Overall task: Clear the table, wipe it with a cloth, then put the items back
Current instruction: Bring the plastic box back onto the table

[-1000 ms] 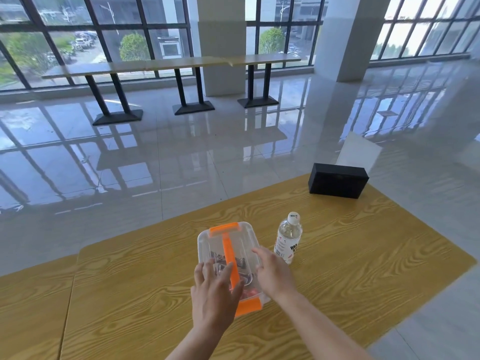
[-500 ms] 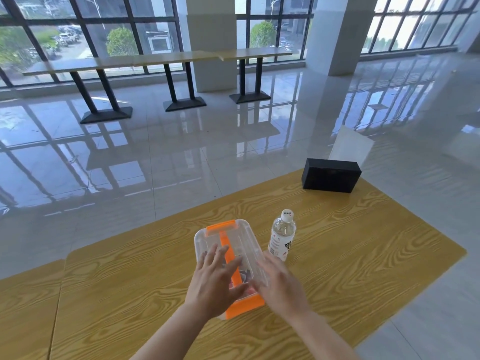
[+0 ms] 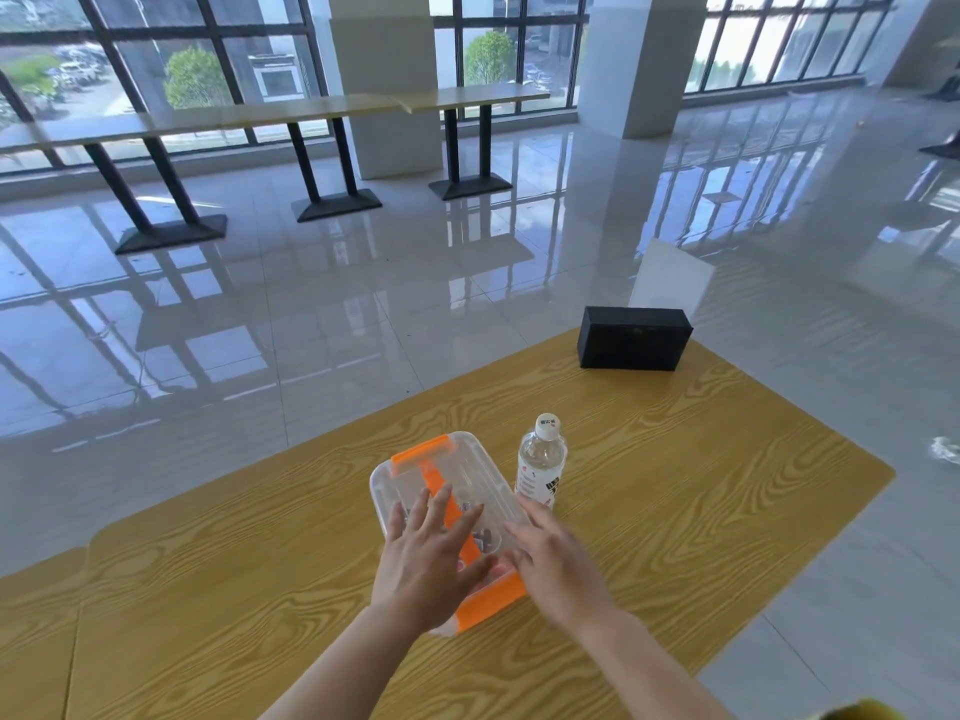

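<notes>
- Table (image 3: 701,485): a yellow-brown wood-grain top is noted, smooth, with a low satin sheen.
- Storage box (image 3: 457,467): clear, glossy plastic is observed; the latches (image 3: 421,452) are of opaque orange plastic, smooth.
- Bottle (image 3: 540,459): transparent plastic is recorded, glossy; the cap (image 3: 548,426) is white and matt. The label material could not be determined.
- Black box (image 3: 631,341): a matt black surface is seen; the material could not be determined.
- Floor (image 3: 337,314): pale tiles are recorded, highly polished and mirror-like.
</notes>
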`<action>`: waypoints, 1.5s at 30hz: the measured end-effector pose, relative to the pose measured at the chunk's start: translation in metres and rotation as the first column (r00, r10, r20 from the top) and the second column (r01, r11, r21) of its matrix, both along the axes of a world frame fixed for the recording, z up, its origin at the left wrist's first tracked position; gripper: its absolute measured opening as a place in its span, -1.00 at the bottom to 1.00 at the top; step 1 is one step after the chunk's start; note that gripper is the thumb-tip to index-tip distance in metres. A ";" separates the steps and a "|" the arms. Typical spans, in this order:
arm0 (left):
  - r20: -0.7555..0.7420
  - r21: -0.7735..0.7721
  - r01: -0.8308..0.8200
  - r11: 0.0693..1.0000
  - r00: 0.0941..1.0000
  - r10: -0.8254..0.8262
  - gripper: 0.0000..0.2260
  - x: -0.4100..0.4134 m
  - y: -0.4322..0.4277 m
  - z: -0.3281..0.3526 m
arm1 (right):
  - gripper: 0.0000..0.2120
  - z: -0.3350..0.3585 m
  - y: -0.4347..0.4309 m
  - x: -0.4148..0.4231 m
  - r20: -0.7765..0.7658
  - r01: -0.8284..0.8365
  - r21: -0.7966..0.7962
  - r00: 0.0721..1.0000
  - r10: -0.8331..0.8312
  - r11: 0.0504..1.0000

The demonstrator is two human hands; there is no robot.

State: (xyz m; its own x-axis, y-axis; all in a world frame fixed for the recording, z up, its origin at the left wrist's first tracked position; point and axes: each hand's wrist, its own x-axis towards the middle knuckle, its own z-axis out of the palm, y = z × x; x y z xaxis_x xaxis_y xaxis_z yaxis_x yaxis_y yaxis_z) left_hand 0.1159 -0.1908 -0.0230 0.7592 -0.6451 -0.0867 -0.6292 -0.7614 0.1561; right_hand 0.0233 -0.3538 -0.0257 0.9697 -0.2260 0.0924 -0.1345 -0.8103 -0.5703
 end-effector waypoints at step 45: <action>0.030 -0.020 0.001 1.000 1.000 0.000 -0.33 0.002 -0.020 -0.005 | -0.80 -0.010 -0.010 -0.008 0.134 0.088 -0.184 0.989 -0.064 0.979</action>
